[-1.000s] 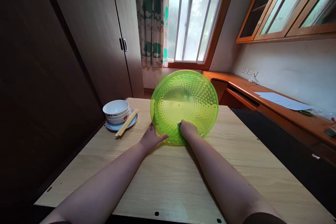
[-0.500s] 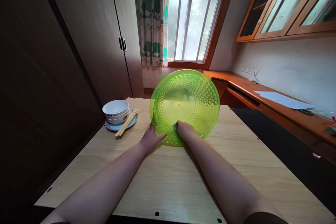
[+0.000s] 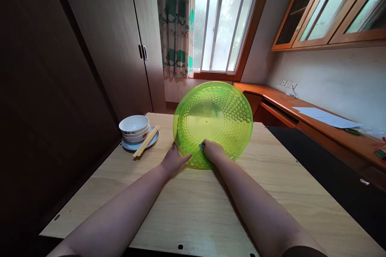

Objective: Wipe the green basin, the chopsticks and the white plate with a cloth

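A see-through green plastic basin (image 3: pixel 206 116) with a dimpled wall stands tilted up on the table, its hollow side facing me. My left hand (image 3: pixel 175 158) grips its lower left rim, thumb on the inside and the other fingers behind it. Inside the lower part of the basin, my right hand (image 3: pixel 213 150) is closed around a small greyish cloth (image 3: pixel 202 145), which touches the dimpled surface. Most of the cloth is hidden in the fist.
Left on the wooden table (image 3: pixel 169 217) are stacked white bowls (image 3: pixel 134 124) on a blue-white plate (image 3: pixel 128 145), with chopsticks (image 3: pixel 146 141) leaning across its rim. An orange desk (image 3: pixel 280 102) with paper sheets (image 3: pixel 327 116) runs along the right wall. Dark wardrobe doors (image 3: pixel 105 40) stand left.
The view has shifted very slightly. Both hands, the basin and the cloth keep nearly the same places.
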`<state>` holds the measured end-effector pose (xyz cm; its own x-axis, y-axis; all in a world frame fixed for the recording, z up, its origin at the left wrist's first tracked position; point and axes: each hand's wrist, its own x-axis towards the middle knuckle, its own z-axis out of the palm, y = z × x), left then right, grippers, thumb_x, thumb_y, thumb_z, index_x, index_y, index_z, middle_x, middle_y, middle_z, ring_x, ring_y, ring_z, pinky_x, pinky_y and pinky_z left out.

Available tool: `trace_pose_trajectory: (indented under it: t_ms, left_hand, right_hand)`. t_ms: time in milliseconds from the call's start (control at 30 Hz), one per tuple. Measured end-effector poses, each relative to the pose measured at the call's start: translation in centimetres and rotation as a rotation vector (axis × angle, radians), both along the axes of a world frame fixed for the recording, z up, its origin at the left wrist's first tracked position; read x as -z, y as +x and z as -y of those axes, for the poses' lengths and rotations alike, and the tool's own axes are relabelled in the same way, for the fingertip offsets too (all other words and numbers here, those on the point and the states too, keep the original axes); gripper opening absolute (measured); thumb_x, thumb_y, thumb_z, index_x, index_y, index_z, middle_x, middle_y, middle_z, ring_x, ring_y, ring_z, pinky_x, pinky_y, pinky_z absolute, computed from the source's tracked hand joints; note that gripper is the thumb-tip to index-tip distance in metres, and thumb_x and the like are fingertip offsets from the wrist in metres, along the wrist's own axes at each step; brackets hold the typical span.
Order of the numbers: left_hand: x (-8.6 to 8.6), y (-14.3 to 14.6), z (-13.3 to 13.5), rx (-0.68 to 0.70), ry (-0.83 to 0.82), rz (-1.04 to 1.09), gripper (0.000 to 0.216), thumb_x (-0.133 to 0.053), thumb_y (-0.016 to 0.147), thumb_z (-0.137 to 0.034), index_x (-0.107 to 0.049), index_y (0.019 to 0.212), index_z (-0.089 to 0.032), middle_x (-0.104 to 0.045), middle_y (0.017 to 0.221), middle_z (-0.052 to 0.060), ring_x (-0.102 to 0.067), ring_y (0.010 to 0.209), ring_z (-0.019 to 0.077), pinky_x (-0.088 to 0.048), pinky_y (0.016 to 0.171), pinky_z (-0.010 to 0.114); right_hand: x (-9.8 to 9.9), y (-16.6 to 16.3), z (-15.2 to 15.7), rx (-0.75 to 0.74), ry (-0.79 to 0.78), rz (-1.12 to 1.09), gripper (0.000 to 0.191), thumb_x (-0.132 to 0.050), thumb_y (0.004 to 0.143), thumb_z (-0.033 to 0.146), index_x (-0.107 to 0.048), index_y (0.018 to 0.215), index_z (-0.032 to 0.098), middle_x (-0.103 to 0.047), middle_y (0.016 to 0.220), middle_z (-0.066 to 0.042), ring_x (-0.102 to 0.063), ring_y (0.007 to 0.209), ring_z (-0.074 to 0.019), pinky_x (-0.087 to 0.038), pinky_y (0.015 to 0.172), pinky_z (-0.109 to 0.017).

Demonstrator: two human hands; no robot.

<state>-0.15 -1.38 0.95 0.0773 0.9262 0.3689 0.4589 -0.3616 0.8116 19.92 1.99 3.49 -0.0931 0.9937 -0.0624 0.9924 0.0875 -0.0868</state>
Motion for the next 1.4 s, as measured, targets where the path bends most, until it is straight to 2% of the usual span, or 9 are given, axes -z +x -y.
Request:
trace_pose_trajectory:
  t_ms: [300, 500, 767, 967, 1200, 1400]
  left_hand:
    - [-0.3, 0.0, 0.1, 0.026, -0.01, -0.024, 0.075, -0.076, 0.067, -0.035, -0.046, 0.133, -0.015, -0.057, 0.128, 0.016, -0.051, 0.125, 0.0348, -0.037, 0.109, 0.052]
    - [0.1, 0.1, 0.0, 0.08, -0.056, -0.044, 0.07, -0.08, 0.064, -0.037, -0.055, 0.125, -0.014, -0.058, 0.129, 0.018, -0.052, 0.124, 0.0366, -0.038, 0.109, 0.052]
    - [0.1, 0.0, -0.3, 0.104, -0.098, -0.036, 0.064, -0.073, 0.072, -0.04, -0.054, 0.128, -0.017, -0.058, 0.133, 0.015, -0.052, 0.127, 0.0333, -0.039, 0.11, 0.051]
    - [0.1, 0.0, -0.4, 0.082, -0.065, -0.034, 0.063, -0.072, 0.072, -0.036, -0.055, 0.128, -0.014, -0.058, 0.132, 0.016, -0.052, 0.126, 0.033, -0.039, 0.11, 0.05]
    - [-0.2, 0.1, -0.2, 0.064, -0.051, -0.041, 0.063, -0.073, 0.07, -0.032, -0.055, 0.128, -0.014, -0.059, 0.131, 0.016, -0.052, 0.126, 0.0345, -0.04, 0.11, 0.05]
    - [-0.3, 0.2, -0.2, 0.078, -0.038, 0.02, 0.064, -0.072, 0.071, -0.03, -0.053, 0.13, -0.014, -0.059, 0.13, 0.016, -0.054, 0.124, 0.0334, -0.04, 0.109, 0.049]
  right_hand:
    - [0.1, 0.6, -0.4, 0.046, -0.004, 0.014, 0.03, -0.035, 0.095, 0.02, -0.058, 0.114, 0.019, -0.071, 0.103, -0.014, -0.068, 0.098, -0.0253, -0.047, 0.076, -0.033]
    - [0.0, 0.6, -0.4, 0.036, -0.002, 0.015, 0.03, -0.035, 0.093, 0.017, -0.058, 0.113, 0.018, -0.071, 0.104, -0.015, -0.068, 0.099, -0.0259, -0.048, 0.076, -0.033]
    - [0.2, 0.4, -0.4, 0.042, -0.006, 0.003, 0.029, -0.037, 0.092, 0.017, -0.058, 0.112, 0.017, -0.071, 0.101, -0.014, -0.068, 0.098, -0.0263, -0.047, 0.075, -0.032]
    - [0.2, 0.5, -0.5, 0.051, -0.008, -0.013, 0.029, -0.035, 0.094, 0.02, -0.058, 0.113, 0.019, -0.07, 0.104, -0.013, -0.068, 0.099, -0.0258, -0.047, 0.076, -0.033]
    - [0.0, 1.2, -0.6, 0.164, -0.018, 0.006, 0.034, -0.033, 0.091, 0.01, -0.056, 0.116, 0.015, -0.069, 0.104, -0.017, -0.067, 0.101, -0.0275, -0.047, 0.073, -0.034]
    - [0.0, 0.2, -0.2, 0.018, -0.007, -0.01, 0.028, -0.036, 0.096, 0.025, -0.059, 0.112, 0.021, -0.07, 0.107, -0.012, -0.067, 0.099, -0.0245, -0.046, 0.077, -0.032]
